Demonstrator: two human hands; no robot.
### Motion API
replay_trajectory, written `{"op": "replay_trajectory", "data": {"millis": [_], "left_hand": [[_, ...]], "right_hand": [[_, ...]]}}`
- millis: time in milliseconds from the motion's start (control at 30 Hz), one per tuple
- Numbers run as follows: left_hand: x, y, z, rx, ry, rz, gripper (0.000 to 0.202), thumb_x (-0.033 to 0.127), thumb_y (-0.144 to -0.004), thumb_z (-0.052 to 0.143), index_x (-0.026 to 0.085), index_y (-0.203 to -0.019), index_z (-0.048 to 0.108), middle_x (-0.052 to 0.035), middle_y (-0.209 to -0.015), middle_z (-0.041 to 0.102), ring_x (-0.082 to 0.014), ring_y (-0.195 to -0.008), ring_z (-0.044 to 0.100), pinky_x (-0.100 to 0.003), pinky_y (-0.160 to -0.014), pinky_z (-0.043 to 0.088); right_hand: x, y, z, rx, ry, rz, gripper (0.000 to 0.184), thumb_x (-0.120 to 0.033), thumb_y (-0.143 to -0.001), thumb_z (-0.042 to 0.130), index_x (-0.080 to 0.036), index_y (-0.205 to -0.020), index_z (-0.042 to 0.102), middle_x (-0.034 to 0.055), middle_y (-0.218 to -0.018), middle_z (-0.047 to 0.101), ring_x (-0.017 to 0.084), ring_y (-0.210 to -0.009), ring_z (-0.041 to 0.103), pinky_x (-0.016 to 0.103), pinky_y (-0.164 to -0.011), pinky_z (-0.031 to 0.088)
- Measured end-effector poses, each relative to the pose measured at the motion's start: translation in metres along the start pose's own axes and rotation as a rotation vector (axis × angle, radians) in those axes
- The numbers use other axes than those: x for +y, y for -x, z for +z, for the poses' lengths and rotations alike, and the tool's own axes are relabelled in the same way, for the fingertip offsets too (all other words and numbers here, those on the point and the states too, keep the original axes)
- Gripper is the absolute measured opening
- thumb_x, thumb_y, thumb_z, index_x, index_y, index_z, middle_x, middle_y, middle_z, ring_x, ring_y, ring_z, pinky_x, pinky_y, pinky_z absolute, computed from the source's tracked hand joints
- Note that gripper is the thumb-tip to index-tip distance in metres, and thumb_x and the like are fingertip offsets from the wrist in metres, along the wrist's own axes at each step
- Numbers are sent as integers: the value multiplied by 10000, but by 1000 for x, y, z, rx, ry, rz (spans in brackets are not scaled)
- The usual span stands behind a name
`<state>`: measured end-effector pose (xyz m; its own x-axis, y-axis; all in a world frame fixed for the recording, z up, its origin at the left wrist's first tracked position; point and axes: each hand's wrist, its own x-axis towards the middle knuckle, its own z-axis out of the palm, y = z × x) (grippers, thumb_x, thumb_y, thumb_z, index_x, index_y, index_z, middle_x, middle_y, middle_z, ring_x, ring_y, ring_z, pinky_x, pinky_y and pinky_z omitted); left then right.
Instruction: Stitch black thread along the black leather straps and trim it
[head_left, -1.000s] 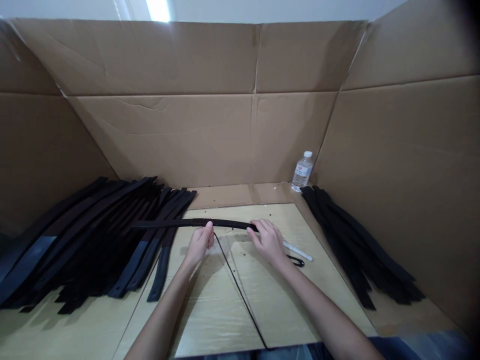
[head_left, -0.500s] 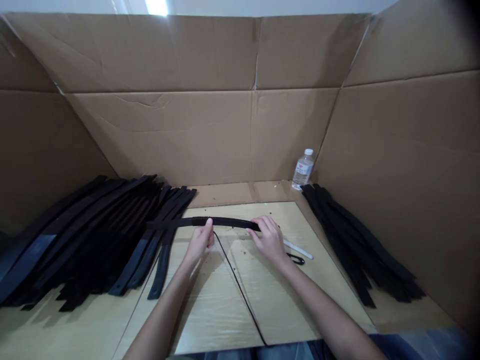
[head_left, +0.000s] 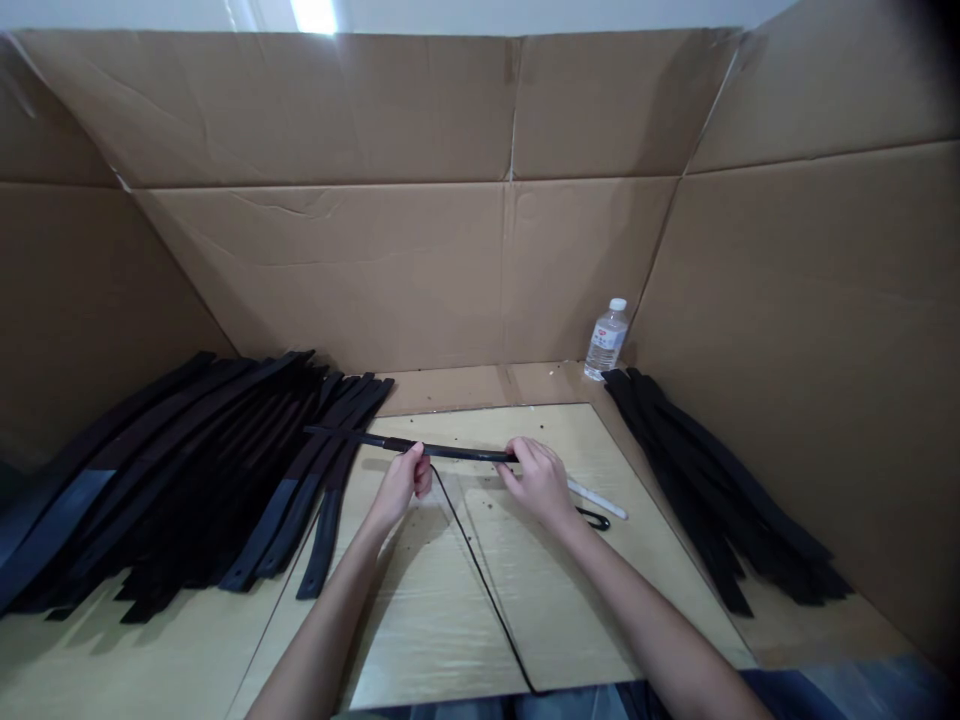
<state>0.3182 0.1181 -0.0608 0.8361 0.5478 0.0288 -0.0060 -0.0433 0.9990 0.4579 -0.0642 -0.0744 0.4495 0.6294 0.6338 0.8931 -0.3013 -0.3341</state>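
Both hands hold one long black strap (head_left: 457, 452) level above a pale wooden board (head_left: 420, 620). My left hand (head_left: 401, 487) pinches it near its middle. My right hand (head_left: 536, 480) grips its right end with curled fingers. The strap now shows edge-on as a thin line, and its left end reaches over the big pile of black straps (head_left: 180, 470) on the left. A thin black cord (head_left: 480, 580) runs from the left hand down across the board toward me.
A smaller stack of black straps (head_left: 712, 480) lies along the right cardboard wall (head_left: 810, 350). A water bottle (head_left: 606, 340) stands in the back right corner. A white stick (head_left: 600, 498) and a black hook (head_left: 596, 520) lie beside my right hand.
The strap has turned from its flat face to its thin edge between my hands. Its left end has drawn rightward, off the pile. Both hands stay where they were.
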Motion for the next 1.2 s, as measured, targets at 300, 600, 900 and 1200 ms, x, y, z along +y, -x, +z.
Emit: {"op": "replay_trajectory", "data": {"millis": [300,600,900,1200], "left_hand": [[5,5,1,14,-54,45,507,530,-868,324,190,-492,321,8,-419,359,-88,-419,352,-248,-483,270],[5,4,2,42,-104,105,518,571,-858,371,195,-505,322,20,-413,341,-88,-418,349,-240,-473,269],[2,3,4,73,-161,-11,574,639,-822,370,192,-468,302,20,-375,322,-71,-375,305,-228,-444,244],[-3,0,6,57,-93,-32,498,606,-792,430,210,-524,292,47,-385,284,-76,-376,293,-233,-426,234]], "right_hand": [[-3,-2,-4,-146,-23,37,302,-465,-899,483,-184,-968,570,51,-922,591,199,-914,522,330,-829,367],[1,-2,-1,28,-5,22,318,-467,-871,542,-163,-961,562,61,-922,561,204,-896,488,325,-800,365],[2,-2,-2,106,39,-31,302,-446,-844,597,-157,-929,570,57,-890,566,202,-872,483,335,-815,354],[-1,0,-3,45,130,-35,250,-377,-837,612,-171,-741,508,53,-807,525,199,-814,445,326,-756,346]]}}
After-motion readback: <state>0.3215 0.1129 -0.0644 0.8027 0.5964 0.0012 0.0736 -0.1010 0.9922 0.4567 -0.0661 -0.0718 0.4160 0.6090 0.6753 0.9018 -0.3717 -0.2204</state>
